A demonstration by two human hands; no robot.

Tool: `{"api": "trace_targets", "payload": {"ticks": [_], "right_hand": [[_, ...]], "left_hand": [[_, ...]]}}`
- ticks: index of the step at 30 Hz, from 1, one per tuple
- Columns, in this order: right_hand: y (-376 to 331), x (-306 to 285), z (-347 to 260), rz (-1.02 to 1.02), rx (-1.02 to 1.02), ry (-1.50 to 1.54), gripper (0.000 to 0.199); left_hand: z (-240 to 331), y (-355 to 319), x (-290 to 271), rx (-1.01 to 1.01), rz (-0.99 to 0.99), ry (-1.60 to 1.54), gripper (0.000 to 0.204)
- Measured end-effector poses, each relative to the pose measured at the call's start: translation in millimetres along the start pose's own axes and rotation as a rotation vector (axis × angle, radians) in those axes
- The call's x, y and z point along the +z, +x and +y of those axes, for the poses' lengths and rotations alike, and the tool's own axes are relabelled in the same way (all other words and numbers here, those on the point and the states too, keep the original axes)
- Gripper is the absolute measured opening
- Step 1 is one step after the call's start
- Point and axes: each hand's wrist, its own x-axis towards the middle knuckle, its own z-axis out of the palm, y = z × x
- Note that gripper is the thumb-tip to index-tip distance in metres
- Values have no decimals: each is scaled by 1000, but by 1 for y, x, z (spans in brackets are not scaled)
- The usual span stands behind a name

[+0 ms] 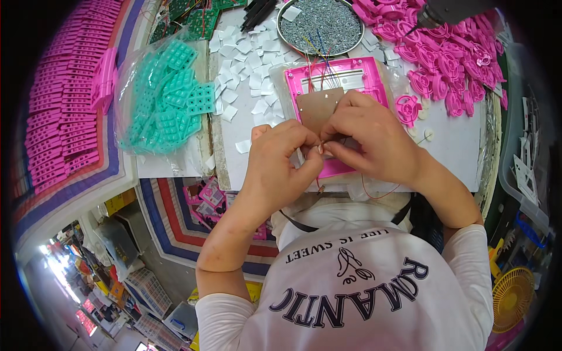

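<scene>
A pink plastic housing (374, 79) lies in front of me with a brown circuit board (316, 108) on it. Thin red, blue, yellow and dark wires (328, 64) run up from behind the board. My left hand (278, 158) and my right hand (374, 137) meet over the housing's near part, fingertips pinched together. Between them is a tiny pale piece, too small to name. A thin red wire (366, 188) loops down below my right hand, and another short red length hangs below my left fingers. My fingers hide the lower middle of the housing.
Behind the housing stands a round tray (281, 26) of small screws. White paper squares (234, 70) are scattered left of it. A clear bag of teal button pads (170, 96) lies farther left, beside stacked pink parts (64, 99). Pink ring-shaped parts (451, 64) are heaped right, under a dark tool (439, 14).
</scene>
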Motion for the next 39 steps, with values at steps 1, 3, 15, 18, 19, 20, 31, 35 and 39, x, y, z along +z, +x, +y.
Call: {"api": "trace_targets", "payload": {"ticks": [1,3,15,18,19,20,31,35,39], "right_hand": [[1,1,-4,76,-48,-118,15],[-1,3,-15,230,-143,-357,19],[-34,20,-37,277,450,315,19],[-33,15,-34,228,442,279,17],[-33,15,-32,233,383,247,16],[-34,16,-29,239,326,215,15],[-31,15,-23,196,124,30,16],[-30,14,-22,184,55,-15,16],[-29,14,-22,179,17,-10,16]], "left_hand": [[-1,-1,1,-65,-10,-80,6],[-1,-2,1,-170,-6,-245,4],[8,-8,23,34,214,-171,4],[9,-7,20,-37,133,-250,7],[9,-6,16,-78,86,-291,8],[9,-5,14,-119,38,-332,10],[12,4,-2,-284,-182,-330,11],[14,5,-6,-347,-242,-319,13],[11,2,-9,-366,-255,-347,12]]}}
